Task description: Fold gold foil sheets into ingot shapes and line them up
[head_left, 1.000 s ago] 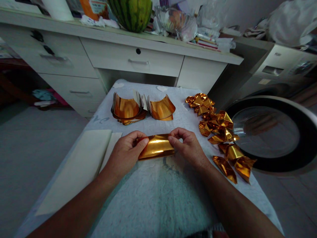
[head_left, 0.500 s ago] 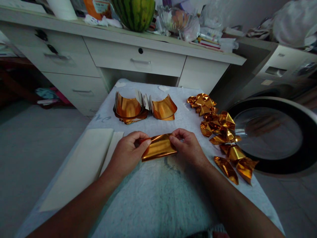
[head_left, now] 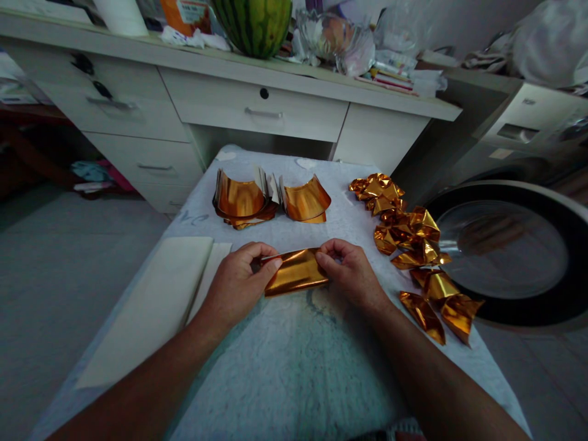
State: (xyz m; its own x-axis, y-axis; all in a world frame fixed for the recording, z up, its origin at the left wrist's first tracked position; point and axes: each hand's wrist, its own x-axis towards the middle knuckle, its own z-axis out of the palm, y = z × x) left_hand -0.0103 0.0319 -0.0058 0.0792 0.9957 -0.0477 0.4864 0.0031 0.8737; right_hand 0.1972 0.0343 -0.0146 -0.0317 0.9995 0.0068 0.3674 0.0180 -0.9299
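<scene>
head view, held foil (head_left: 299,271), curled stacks (head_left: 241,197) beyond, folded pieces (head_left: 423,225)

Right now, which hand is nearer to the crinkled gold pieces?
Right. The right hand is left of the crinkled gold pieces; the left hand is farther left, across the gold sheet.

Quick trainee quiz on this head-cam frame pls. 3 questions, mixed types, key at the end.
1. Multiple choice: what do the left hand and right hand hold between them?
a) a watermelon
b) a shiny gold sheet
c) a glass bowl

2. True or false: the cluster of folded gold pieces lies on the person's right side of the cloth.

3. Fill in the blank: the large flat white piece lies on the person's ____ side.

Key:
1. b
2. True
3. left
</scene>
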